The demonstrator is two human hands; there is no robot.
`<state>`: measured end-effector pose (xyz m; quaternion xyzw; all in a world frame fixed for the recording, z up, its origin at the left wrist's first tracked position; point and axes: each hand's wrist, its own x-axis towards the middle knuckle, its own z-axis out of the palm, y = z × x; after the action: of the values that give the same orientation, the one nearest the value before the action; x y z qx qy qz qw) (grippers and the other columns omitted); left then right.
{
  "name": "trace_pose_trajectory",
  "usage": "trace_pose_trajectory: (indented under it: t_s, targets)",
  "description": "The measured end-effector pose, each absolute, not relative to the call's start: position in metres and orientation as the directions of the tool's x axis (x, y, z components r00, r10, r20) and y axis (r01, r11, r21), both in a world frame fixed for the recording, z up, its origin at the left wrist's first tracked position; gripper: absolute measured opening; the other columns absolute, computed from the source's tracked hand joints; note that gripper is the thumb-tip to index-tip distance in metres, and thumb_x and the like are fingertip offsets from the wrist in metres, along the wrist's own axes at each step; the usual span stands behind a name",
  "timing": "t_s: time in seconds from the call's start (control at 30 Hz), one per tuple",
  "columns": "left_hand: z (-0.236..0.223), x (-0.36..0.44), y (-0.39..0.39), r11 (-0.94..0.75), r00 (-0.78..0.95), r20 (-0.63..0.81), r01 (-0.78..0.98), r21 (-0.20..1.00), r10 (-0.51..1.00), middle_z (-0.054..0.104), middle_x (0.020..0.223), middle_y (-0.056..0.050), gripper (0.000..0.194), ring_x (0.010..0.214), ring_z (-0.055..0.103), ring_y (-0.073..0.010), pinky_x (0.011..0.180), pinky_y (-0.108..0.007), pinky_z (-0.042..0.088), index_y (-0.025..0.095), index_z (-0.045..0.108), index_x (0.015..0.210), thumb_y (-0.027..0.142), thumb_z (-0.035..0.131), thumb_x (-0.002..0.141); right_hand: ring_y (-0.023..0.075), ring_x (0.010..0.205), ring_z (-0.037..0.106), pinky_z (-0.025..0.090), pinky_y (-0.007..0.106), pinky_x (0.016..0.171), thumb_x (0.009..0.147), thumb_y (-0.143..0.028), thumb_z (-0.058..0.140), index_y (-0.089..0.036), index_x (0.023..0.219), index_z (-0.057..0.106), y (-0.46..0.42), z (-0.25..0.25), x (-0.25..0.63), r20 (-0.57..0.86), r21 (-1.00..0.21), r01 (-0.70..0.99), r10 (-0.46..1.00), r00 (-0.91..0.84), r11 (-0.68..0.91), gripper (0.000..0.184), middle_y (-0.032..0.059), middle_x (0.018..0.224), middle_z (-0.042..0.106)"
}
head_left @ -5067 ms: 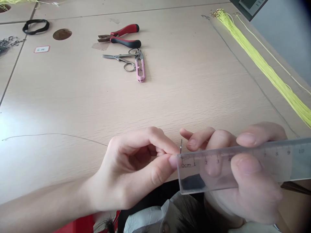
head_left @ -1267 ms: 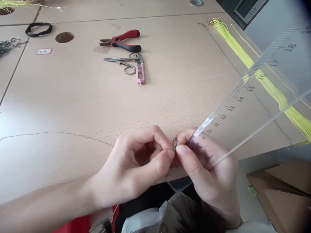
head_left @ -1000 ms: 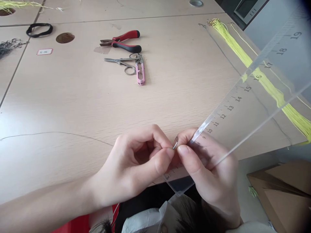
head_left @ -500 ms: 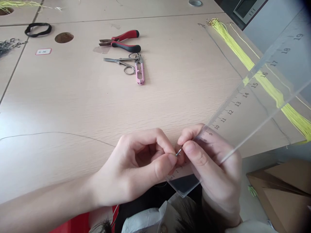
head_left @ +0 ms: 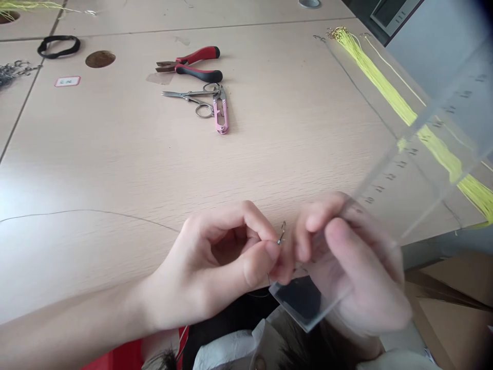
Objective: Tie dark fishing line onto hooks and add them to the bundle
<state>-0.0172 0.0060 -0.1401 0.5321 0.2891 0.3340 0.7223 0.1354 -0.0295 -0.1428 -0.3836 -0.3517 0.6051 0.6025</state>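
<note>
My left hand [head_left: 223,257] is closed in a pinch on the end of a thin dark wire [head_left: 92,211], whose small bent hook [head_left: 282,234] sticks up from thumb and forefinger. The wire trails off left across the table. My right hand [head_left: 354,267] is blurred by motion just right of the hook and grips a clear plastic ruler [head_left: 416,154], which slants up to the right. The right fingertips are a little apart from the hook.
On the wooden table [head_left: 269,144] lie red-handled pliers [head_left: 190,62], small scissors [head_left: 192,95] and pink thread snips [head_left: 220,110]. A yellow cord bundle [head_left: 416,118] runs along the right edge. A black band [head_left: 57,45] lies far left. Cardboard [head_left: 454,318] sits lower right.
The right hand let go of the hook it had been pinching and drew back to the right with the ruler. The left hand kept its pinch on the wire.
</note>
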Motion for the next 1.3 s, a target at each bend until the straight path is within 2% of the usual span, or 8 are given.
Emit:
trace_pose_trajectory:
  t_s: [0.1, 0.3, 0.43, 0.57, 0.67, 0.9, 1.2, 1.3]
  targets:
    - [-0.138, -0.017, 0.006, 0.205, 0.55, -0.095, -0.142, 0.968, 0.83, 0.048, 0.063, 0.003, 0.013, 0.053, 0.042, -0.0062, 0.047, -0.018, 0.033, 0.015, 0.055, 0.074, 0.019, 0.055, 0.086, 0.0148, 0.056, 0.064, 0.056, 0.029, 0.047, 0.091, -0.026, 0.045, -0.023, 0.078, 0.051, -0.031, -0.139, 0.14, 0.02, -0.86, -0.51, 0.999, -0.031, 0.001, 0.015, -0.0015, 0.069, 0.053]
    - [-0.138, -0.016, 0.005, 0.233, 0.55, -0.113, -0.153, 0.961, 0.828, 0.044, 0.062, 0.003, 0.014, 0.053, 0.04, -0.0082, 0.046, -0.021, 0.031, 0.016, 0.055, 0.074, 0.024, 0.056, 0.086, 0.0143, 0.071, 0.06, 0.058, 0.03, 0.065, 0.08, -0.036, 0.063, -0.024, 0.067, 0.044, -0.029, -0.136, 0.129, 0.088, -0.879, -0.419, 0.941, 0.326, 0.227, 0.026, -0.0015, 0.067, 0.049]
    - [-0.139, -0.015, 0.006, 0.203, 0.548, -0.073, -0.18, 0.963, 0.833, 0.046, 0.063, 0.003, 0.012, 0.055, 0.043, -0.0086, 0.047, -0.022, 0.034, 0.017, 0.056, 0.075, 0.021, 0.056, 0.086, 0.0158, 0.069, 0.057, 0.055, 0.036, 0.074, 0.081, -0.038, 0.061, -0.024, 0.068, 0.044, -0.029, -0.141, 0.124, 0.168, -0.889, -0.364, 0.938, 0.303, 0.277, 0.025, -0.0034, 0.056, 0.044]
    - [-0.139, -0.015, 0.005, 0.18, 0.534, -0.035, -0.223, 0.958, 0.845, 0.044, 0.063, 0.003, 0.011, 0.055, 0.041, -0.0083, 0.048, -0.021, 0.033, 0.018, 0.058, 0.077, 0.021, 0.055, 0.087, 0.0173, 0.077, 0.063, 0.05, 0.042, 0.088, 0.081, -0.035, 0.062, -0.029, 0.08, 0.048, -0.032, -0.15, 0.127, 0.215, -0.869, -0.384, 0.936, 0.277, 0.313, 0.016, -0.0058, 0.056, 0.054]
    - [-0.14, -0.015, 0.005, 0.187, 0.534, -0.02, -0.26, 0.947, 0.845, 0.045, 0.063, 0.003, 0.011, 0.057, 0.042, -0.0082, 0.05, -0.02, 0.035, 0.018, 0.059, 0.078, 0.022, 0.056, 0.087, 0.0202, 0.087, 0.065, 0.05, 0.046, 0.092, 0.073, -0.028, 0.072, -0.034, 0.093, 0.048, -0.034, -0.155, 0.13, 0.232, -0.878, -0.375, 0.951, 0.207, 0.296, 0.032, -0.007, 0.062, 0.062]
    - [-0.139, -0.016, 0.005, 0.172, 0.545, 0.023, -0.304, 0.937, 0.838, 0.042, 0.062, 0.004, 0.011, 0.059, 0.045, -0.0081, 0.058, -0.021, 0.043, 0.017, 0.059, 0.078, 0.018, 0.054, 0.087, 0.0207, 0.082, 0.065, 0.054, 0.049, 0.085, 0.077, -0.025, 0.066, -0.035, 0.093, 0.046, -0.032, -0.156, 0.13, 0.225, -0.882, -0.37, 0.95, 0.218, 0.294, 0.027, -0.0051, 0.061, 0.06]
    - [-0.141, -0.014, 0.005, 0.121, 0.531, 0.055, -0.291, 0.949, 0.846, 0.039, 0.059, 0.004, 0.009, 0.054, 0.04, -0.0086, 0.049, -0.02, 0.036, 0.017, 0.058, 0.077, 0.015, 0.055, 0.085, 0.0219, 0.064, 0.068, 0.059, 0.043, 0.06, 0.077, -0.024, 0.062, -0.033, 0.093, 0.043, -0.027, -0.161, 0.127, 0.292, -0.842, -0.403, 0.931, 0.218, 0.358, 0.026, -0.0068, 0.061, 0.058]
    - [-0.14, -0.015, 0.005, 0.113, 0.537, 0.062, -0.287, 0.951, 0.841, 0.037, 0.058, 0.005, 0.01, 0.053, 0.039, -0.0088, 0.048, -0.02, 0.035, 0.017, 0.057, 0.075, 0.015, 0.055, 0.085, 0.0217, 0.063, 0.067, 0.059, 0.042, 0.058, 0.077, -0.024, 0.062, -0.032, 0.094, 0.044, -0.026, -0.162, 0.128, 0.311, -0.843, -0.388, 0.926, 0.216, 0.373, 0.026, -0.0066, 0.06, 0.058]
